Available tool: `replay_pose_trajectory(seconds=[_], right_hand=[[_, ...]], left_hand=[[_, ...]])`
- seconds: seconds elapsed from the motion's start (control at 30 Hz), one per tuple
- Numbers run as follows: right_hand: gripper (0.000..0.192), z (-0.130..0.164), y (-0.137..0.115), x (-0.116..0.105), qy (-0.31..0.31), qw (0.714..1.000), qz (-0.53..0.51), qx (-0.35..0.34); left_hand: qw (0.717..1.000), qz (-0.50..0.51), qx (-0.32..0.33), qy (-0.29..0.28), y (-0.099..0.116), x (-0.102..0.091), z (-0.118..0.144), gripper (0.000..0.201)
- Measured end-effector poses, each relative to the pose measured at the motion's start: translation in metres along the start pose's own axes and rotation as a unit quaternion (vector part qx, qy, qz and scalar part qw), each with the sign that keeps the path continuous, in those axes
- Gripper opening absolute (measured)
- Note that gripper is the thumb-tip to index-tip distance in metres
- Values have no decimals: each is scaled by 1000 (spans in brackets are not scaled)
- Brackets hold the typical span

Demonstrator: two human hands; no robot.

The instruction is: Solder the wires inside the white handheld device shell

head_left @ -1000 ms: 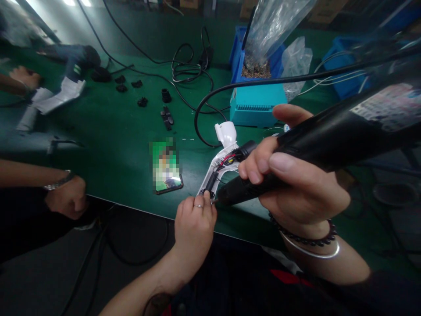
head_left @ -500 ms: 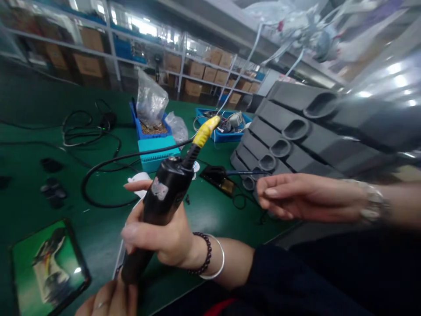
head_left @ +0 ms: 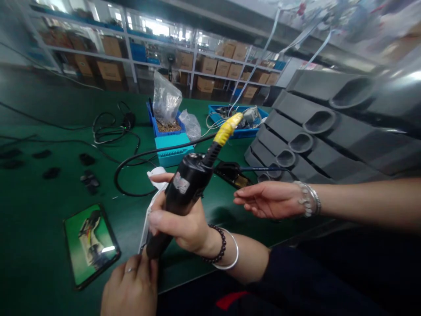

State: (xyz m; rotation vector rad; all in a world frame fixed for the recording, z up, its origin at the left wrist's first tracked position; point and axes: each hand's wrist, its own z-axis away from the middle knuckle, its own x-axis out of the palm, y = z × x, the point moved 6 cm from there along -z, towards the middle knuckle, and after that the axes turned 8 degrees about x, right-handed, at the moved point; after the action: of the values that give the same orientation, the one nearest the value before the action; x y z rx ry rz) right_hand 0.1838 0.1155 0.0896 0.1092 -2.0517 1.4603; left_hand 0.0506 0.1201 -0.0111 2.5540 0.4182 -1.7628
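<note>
Low in the centre of the frame, the right hand [head_left: 182, 226] is wrapped closed round a black electric screwdriver [head_left: 179, 199], fingers curled over the barrel and thumb pressed on its near side. The tool's long axis runs on a slant — tip down toward the lower left, its yellow-taped cable end [head_left: 228, 128] up toward the upper right, where a black cord [head_left: 138, 158] loops back across the green table [head_left: 39, 206].

The thing being worked on is a white plastic housing [head_left: 151, 193] lying on the table just under and left of the tool; only a strip of its edge and its rounded top show, the rest hidden behind the screwdriver and hand. Its length seems to run roughly along the same slant as the tool, though the view is too blocked to be sure.

The left hand [head_left: 131, 289] sits at the bottom edge of the frame (a ring on one finger), fingertips pinched together right at the screwdriver's tip and the housing's lower end — whether they hold a screw cannot be told. So the left hand is nearest the working point; the right grips higher up the barrel.

Another person's hand [head_left: 266, 199] reaches in from the right, palm up and empty, near a soldering iron stand [head_left: 232, 172]. A phone [head_left: 90, 243] lies at lower left.
</note>
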Motion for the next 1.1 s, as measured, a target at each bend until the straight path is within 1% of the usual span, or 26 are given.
replay_pose_trajectory(seconds=[0.07, 0.17, 0.27, 0.37, 0.43, 0.53, 0.63, 0.73, 0.8, 0.87, 0.93, 1.03, 1.1], right_hand=[[46, 6, -1, 0, 1, 1000, 14, -13], [44, 15, -5, -1, 2, 998, 51, -26], [40, 18, -10, 2, -31, 996, 83, -28], [38, 19, -14, 5, -49, 994, 100, -20], [38, 19, -16, 7, -52, 993, 101, -17], [37, 19, -19, 6, -44, 994, 101, -1], [36, 22, -27, 1, -15, 994, 107, -3], [36, 28, -38, -5, 23, 992, 122, -33], [37, 33, -44, -9, 46, 988, 137, -61], [38, 39, -46, -12, 75, 981, 161, -74], [38, 43, -48, -14, 100, 975, 179, -84], [37, 47, -52, -18, 155, 966, 170, -115], [33, 45, -52, -23, 180, 961, 176, -111]], left_hand=[[999, -7, -32, -4, 3, -10, -4, 24], [994, -10, -106, 15, 5, -23, -12, 18], [988, 10, -152, -18, 5, -22, -17, 13], [983, 28, -175, -42, 4, -22, -18, 11], [983, 39, -176, -39, 4, -24, -18, 10], [983, 38, -177, -21, 5, -27, -19, 12], [985, 22, -174, -1, 9, -28, -18, 15], [986, 8, -165, 10, 14, -26, -17, 20], [987, 2, -159, 10, 17, -25, -16, 22], [988, -3, -151, 9, 19, -25, -16, 23], [990, -8, -142, 14, 20, -26, -17, 23], [990, -18, -134, 31, 20, -28, -18, 19], [990, -24, -134, 41, 20, -29, -18, 18]])
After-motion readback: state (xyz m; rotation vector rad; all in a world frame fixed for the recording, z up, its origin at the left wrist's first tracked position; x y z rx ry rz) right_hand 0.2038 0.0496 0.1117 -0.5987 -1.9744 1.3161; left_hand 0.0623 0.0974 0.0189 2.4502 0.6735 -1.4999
